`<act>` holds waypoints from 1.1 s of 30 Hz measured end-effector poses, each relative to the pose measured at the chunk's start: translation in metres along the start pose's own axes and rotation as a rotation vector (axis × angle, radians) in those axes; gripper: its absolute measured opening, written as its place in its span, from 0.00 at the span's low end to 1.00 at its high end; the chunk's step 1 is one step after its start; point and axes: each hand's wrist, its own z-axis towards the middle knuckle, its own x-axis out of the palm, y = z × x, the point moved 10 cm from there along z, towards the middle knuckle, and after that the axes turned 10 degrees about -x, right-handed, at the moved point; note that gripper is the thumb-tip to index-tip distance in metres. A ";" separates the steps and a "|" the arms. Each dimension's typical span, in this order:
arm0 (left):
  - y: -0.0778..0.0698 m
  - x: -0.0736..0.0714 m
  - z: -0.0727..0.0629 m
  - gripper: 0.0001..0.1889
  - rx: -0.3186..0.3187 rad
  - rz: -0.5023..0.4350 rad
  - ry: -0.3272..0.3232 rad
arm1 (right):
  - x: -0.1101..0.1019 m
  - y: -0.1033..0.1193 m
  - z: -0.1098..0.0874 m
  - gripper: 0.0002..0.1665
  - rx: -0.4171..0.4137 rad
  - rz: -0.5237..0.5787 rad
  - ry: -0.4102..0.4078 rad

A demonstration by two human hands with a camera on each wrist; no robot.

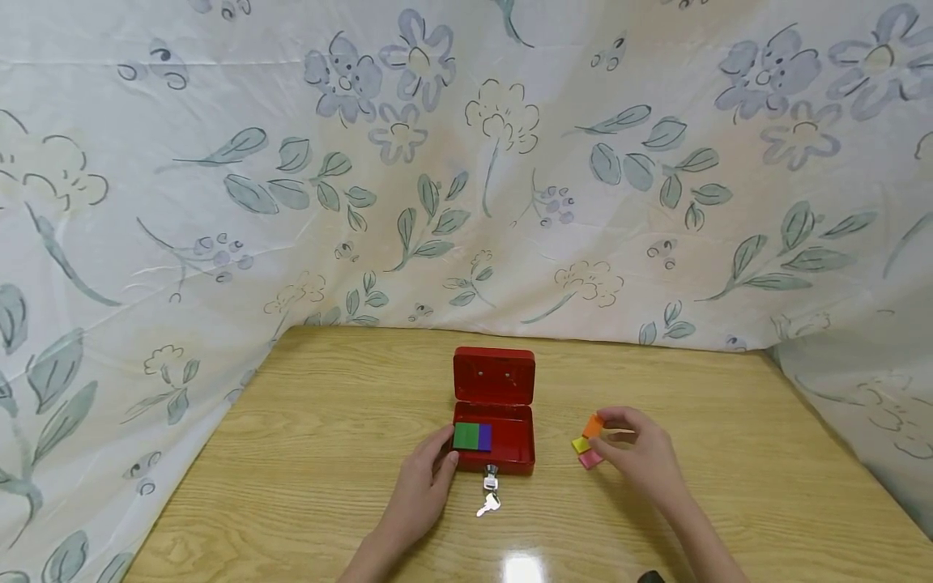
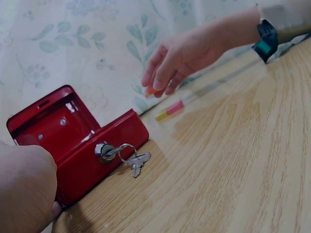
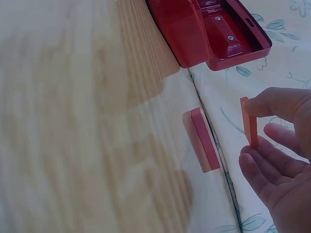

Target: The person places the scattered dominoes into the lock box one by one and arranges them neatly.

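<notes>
A red cash box (image 1: 519, 468) stands on the table with its lid (image 1: 494, 376) raised. Inside, at its left side, lie green (image 1: 466, 436) and purple (image 1: 484, 437) flat pieces. My left hand (image 1: 423, 486) holds the box at its left end, thumb by the front corner; in the left wrist view its fingers are mostly hidden. To the right of the box, my right hand (image 1: 641, 445) pinches an orange flat block (image 3: 250, 124) between thumb and fingertips, held up over the table. Below it lie a yellow block (image 1: 580, 444) and a pink block (image 1: 590, 459), close together.
A key (image 2: 140, 160) sits in the lock (image 2: 104, 151) on the box front, with a second key hanging from its ring. The wooden table (image 1: 328, 389) meets a floral cloth (image 1: 466, 202) at the back and sides. A dark wristband (image 2: 265, 42) circles the right wrist.
</notes>
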 end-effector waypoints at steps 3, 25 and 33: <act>-0.001 -0.001 0.000 0.22 0.002 0.003 -0.004 | 0.000 0.000 0.000 0.23 -0.009 0.004 0.000; 0.000 -0.001 0.002 0.23 0.008 0.036 -0.021 | 0.010 0.007 0.002 0.23 0.000 0.069 0.021; -0.001 -0.001 0.004 0.22 0.030 0.009 -0.015 | 0.016 0.009 0.002 0.23 0.007 0.102 0.040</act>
